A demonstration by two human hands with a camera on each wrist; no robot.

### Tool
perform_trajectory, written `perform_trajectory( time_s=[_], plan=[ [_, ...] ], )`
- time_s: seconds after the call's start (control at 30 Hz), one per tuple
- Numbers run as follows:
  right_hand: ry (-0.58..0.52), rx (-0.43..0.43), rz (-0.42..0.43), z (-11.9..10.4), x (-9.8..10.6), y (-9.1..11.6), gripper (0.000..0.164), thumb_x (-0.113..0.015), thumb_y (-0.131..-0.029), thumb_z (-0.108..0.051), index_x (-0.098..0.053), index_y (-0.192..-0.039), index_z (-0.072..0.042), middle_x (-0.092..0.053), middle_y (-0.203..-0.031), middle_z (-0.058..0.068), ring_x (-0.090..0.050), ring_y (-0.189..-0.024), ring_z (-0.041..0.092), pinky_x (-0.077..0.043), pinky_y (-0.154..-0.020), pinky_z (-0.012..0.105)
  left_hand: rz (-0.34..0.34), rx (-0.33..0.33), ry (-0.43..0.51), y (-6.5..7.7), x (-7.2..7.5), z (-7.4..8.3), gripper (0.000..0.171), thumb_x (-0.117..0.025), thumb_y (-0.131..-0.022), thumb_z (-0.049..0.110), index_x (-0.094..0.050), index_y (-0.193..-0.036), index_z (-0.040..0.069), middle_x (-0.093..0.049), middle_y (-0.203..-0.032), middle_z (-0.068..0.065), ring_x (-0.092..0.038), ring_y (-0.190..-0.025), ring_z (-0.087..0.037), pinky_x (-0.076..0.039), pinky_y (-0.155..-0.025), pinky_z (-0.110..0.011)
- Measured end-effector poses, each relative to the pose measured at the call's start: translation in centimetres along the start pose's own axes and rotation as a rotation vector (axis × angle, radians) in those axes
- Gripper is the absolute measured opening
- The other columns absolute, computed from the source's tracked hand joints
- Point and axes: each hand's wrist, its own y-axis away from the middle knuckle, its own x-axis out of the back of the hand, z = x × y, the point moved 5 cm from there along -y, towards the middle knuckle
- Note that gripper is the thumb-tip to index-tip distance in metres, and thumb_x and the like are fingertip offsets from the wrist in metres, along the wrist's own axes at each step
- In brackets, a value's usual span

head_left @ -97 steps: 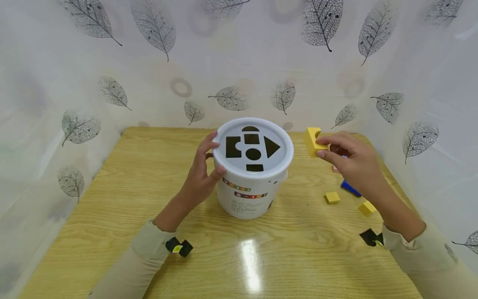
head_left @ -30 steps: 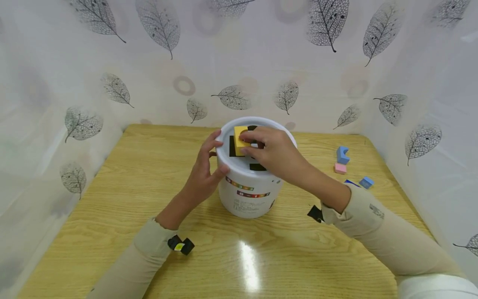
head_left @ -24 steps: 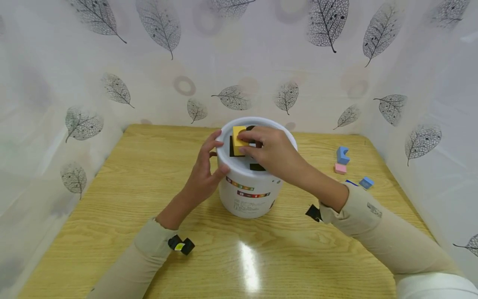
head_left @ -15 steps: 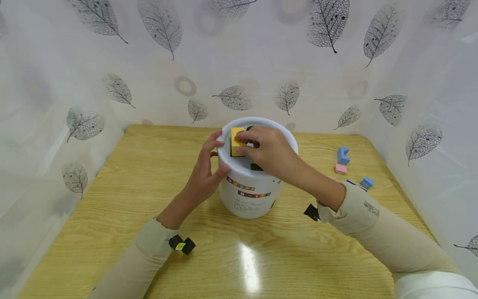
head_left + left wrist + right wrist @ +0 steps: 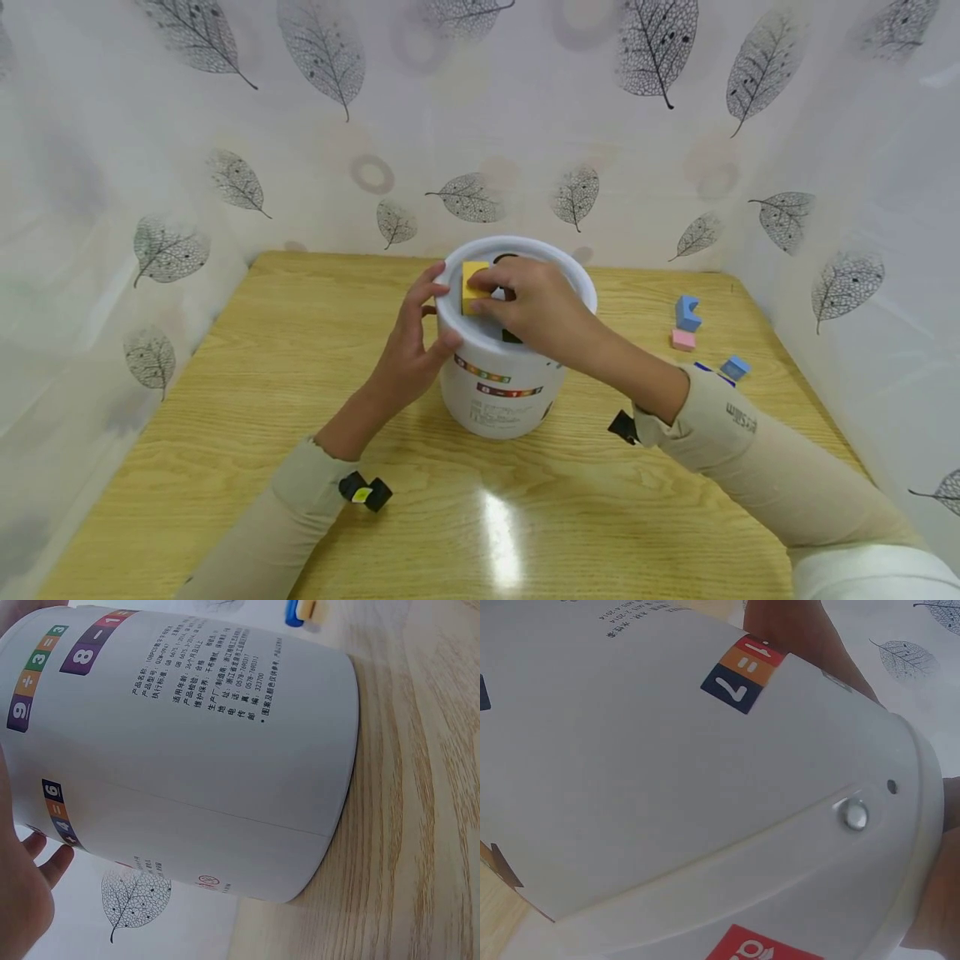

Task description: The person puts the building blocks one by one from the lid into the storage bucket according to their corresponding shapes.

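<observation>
A white bucket (image 5: pixel 498 408) stands upright on the wooden table, its lid (image 5: pixel 487 330) cut with shaped holes. My left hand (image 5: pixel 405 342) holds the bucket's left side, fingers over the rim and thumb at the front. Between thumb and fingertips, my right hand (image 5: pixel 543 302) pinches a yellow notched block (image 5: pixel 474 270) at the left hole of the lid. The block sits low there, covering most of that hole. My right hand hides much of the other holes. Printed sums show on the bucket wall (image 5: pixel 225 757) in the left wrist view, and a handle rivet (image 5: pixel 855 814) in the right.
On the table at right lie a blue notched block (image 5: pixel 686 314), a pink block (image 5: pixel 683 339), a small blue block (image 5: pixel 736 367) and a dark blue piece (image 5: pixel 715 374), partly behind my right sleeve (image 5: pixel 742 442). A leaf-patterned curtain (image 5: pixel 480 125) surrounds the table.
My right hand has brought the yellow notched block from right of the bucket over the lid, then left and down at the notched hole. My left hand has kept its hold on the bucket.
</observation>
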Motion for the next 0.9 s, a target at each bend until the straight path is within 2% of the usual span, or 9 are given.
perform_trajectory(
  time_s=[0.27, 0.53, 0.77, 0.9],
  plan=[
    [0.007, -0.034, -0.012, 0.4, 0.2, 0.6, 0.021, -0.075, -0.092, -0.017, -0.075, -0.110, -0.007, -0.071, -0.091, 0.002, -0.058, -0.079, 0.014, -0.050, -0.067, 0.029, 0.005, -0.008, 0.009, 0.0, -0.1, 0.1, 0.076, -0.044, -0.096, 0.071, -0.030, -0.139, 0.010, -0.019, -0.166, -0.006, -0.034, -0.143, -0.027, -0.039, -0.102, -0.051],
    [-0.015, -0.059, 0.098, 1.3, 2.5, 2.2, 0.024, -0.073, -0.094, -0.023, -0.074, -0.114, -0.010, -0.068, -0.100, 0.000, -0.057, -0.087, 0.015, -0.050, -0.075, 0.035, 0.008, 0.000, 0.009, -0.1, -0.1, 0.1, 0.077, -0.044, -0.096, 0.071, -0.030, -0.139, 0.009, -0.020, -0.167, -0.004, -0.033, -0.145, -0.026, -0.039, -0.104, -0.050],
    [-0.059, -0.078, 0.240, 4.1, 5.4, 4.7, 0.023, -0.073, -0.094, -0.015, -0.072, -0.116, -0.009, -0.067, -0.103, 0.001, -0.051, -0.085, 0.015, -0.038, -0.070, 0.024, 0.029, -0.016, 0.002, 0.0, -0.1, -0.1, 0.077, -0.045, -0.095, 0.072, -0.032, -0.139, 0.010, -0.021, -0.166, -0.005, -0.032, -0.147, -0.027, -0.040, -0.104, -0.050],
    [-0.062, -0.129, 0.275, 6.4, 6.7, 6.4, 0.027, -0.072, -0.094, -0.012, -0.071, -0.121, -0.010, -0.067, -0.105, 0.003, -0.051, -0.086, 0.010, -0.038, -0.070, 0.021, 0.029, -0.013, -0.002, 0.1, -0.1, -0.2, 0.078, -0.044, -0.094, 0.074, -0.032, -0.138, 0.011, -0.021, -0.166, -0.004, -0.031, -0.147, -0.027, -0.040, -0.103, -0.049]
  ],
)
